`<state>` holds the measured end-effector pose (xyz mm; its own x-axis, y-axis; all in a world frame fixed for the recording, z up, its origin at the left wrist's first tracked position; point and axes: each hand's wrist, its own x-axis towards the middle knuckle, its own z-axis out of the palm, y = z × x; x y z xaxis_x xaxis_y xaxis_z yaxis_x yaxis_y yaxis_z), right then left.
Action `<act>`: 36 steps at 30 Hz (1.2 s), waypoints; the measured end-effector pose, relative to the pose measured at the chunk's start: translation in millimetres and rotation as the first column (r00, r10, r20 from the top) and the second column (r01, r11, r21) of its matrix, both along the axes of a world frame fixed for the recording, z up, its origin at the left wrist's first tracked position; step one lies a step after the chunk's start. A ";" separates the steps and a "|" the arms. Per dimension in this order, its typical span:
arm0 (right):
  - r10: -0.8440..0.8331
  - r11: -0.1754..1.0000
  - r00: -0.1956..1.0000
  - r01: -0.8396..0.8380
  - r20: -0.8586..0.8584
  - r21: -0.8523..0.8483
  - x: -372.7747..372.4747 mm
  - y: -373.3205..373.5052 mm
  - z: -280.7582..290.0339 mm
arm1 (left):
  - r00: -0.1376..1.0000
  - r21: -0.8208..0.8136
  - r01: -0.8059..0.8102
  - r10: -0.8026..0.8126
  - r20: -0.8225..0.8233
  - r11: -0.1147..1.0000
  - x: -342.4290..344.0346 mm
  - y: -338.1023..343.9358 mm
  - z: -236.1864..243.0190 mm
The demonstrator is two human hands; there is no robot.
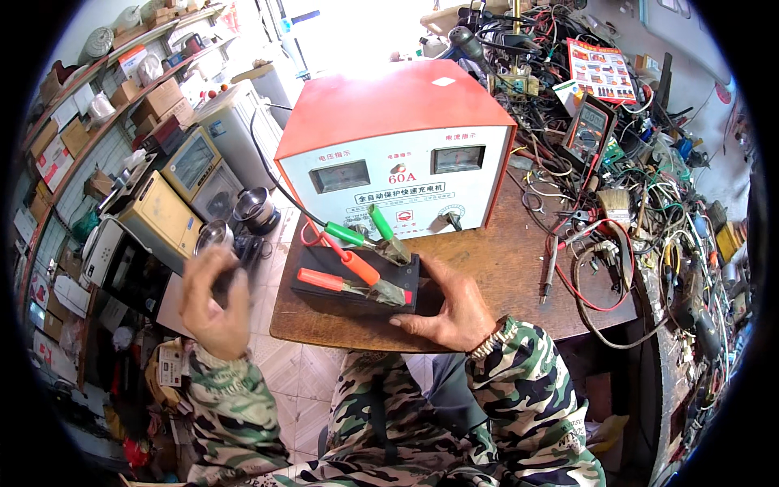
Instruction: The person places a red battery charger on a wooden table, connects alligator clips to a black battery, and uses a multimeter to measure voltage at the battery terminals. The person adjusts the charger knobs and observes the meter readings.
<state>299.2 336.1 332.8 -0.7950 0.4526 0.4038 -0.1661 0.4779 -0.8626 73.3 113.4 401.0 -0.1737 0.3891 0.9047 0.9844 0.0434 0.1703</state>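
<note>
A black box-shaped battery (357,303) lies on the wooden table in front of the charger. My right hand (454,312) is wrapped around its right end, thumb low at the near side and fingers at the far side. Two red-handled clips (321,280) and two green-handled clips (346,234) sit at the battery's right part, their jaws close together there. How the jaws grip the terminals is hard to make out. My left hand (215,302), slightly blurred, hovers left of the table edge, thumb and fingers apart with nothing visible between them.
A red-topped charger (398,170) with two meters and a knob stands behind the battery. At the right lie a multimeter (590,130), its probe leads, a brush (614,205) and tangled cables. Shelves (89,138) and metal pots (256,208) are at the left.
</note>
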 end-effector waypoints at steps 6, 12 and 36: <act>-0.021 0.999 0.999 0.019 0.044 0.048 0.0 -1.2 1.5 | 0.798 -0.043 0.132 -0.080 0.597 0.990 15.0 17.2 -78.0; -0.023 0.998 0.999 0.021 0.028 0.054 -4.2 1.0 -10.9 | 0.776 -0.212 0.156 0.013 0.631 0.965 13.2 21.2 -82.9; -0.064 0.997 0.987 0.068 -0.145 0.023 1.5 -0.9 -16.0 | 0.715 -0.197 0.229 -0.028 0.698 0.953 3.6 17.2 -87.9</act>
<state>300.7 335.2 316.8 -0.6965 0.4886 0.5255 -0.2553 0.5156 -0.8179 76.9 130.7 313.1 -0.6326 0.6475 0.4249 0.6016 0.0653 0.7961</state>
